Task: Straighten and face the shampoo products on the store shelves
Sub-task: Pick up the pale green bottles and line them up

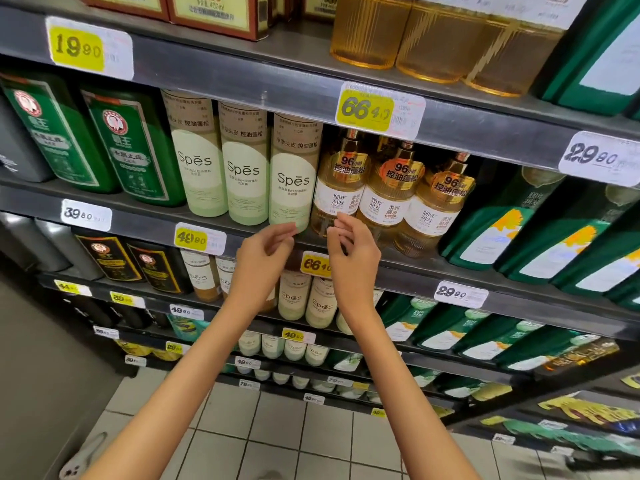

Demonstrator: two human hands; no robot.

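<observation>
I had both hands raised at the front edge of the middle shelf. My left hand was loosely curled, fingertips just beside the base of the rightmost Spes bottle, pinching nothing. My right hand was half-spread in front of the first amber bottle; whether it touched, I could not tell. The three Spes bottles stood upright along that edge, labels forward, so I judged them faced. The amber row looked fronted but stepped slightly back toward the right. The lower shelves remained unchecked.
</observation>
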